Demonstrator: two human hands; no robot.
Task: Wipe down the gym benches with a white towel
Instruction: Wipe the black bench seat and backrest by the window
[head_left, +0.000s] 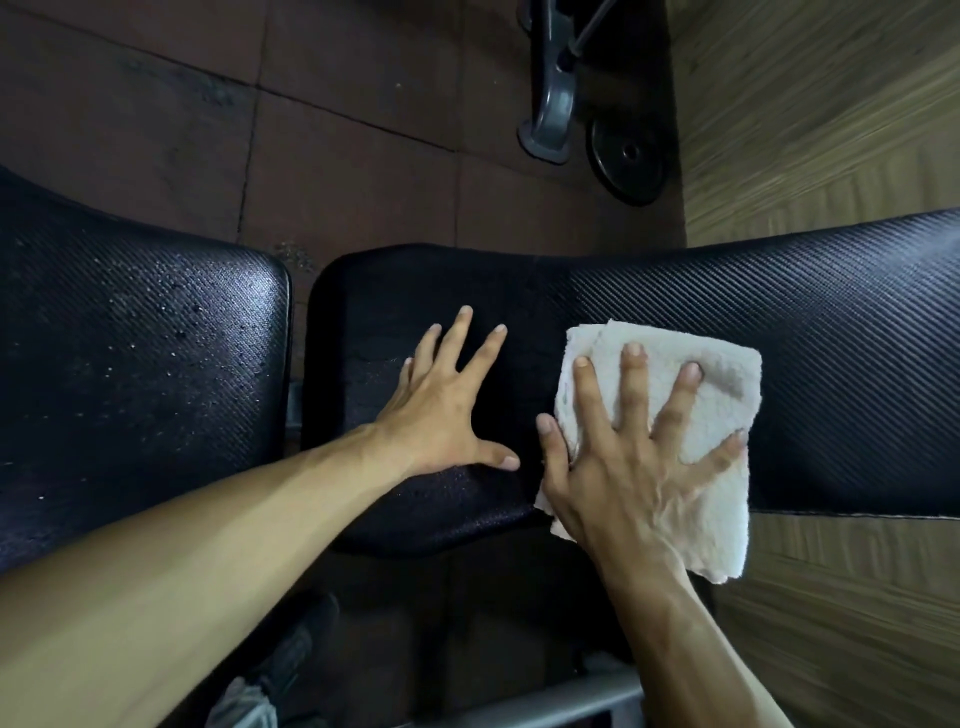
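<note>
A black padded bench pad (779, 332) runs from the middle of the view to the right. A second black pad (135, 353), speckled with droplets, lies to its left across a narrow gap. A folded white towel (727, 395) lies flat on the long pad, its lower edge hanging over the near side. My right hand (623, 457) presses on the towel with fingers spread and straight. My left hand (447, 410) rests flat on the bare pad just left of the towel, fingers spread.
Dark rubber floor tiles (363, 93) lie beyond the benches. A grey metal machine foot (550, 119) and a black weight plate (628, 156) stand at the top. Wood-look flooring (831, 104) fills the right. A grey frame bar (571, 701) and a shoe (296, 654) show below.
</note>
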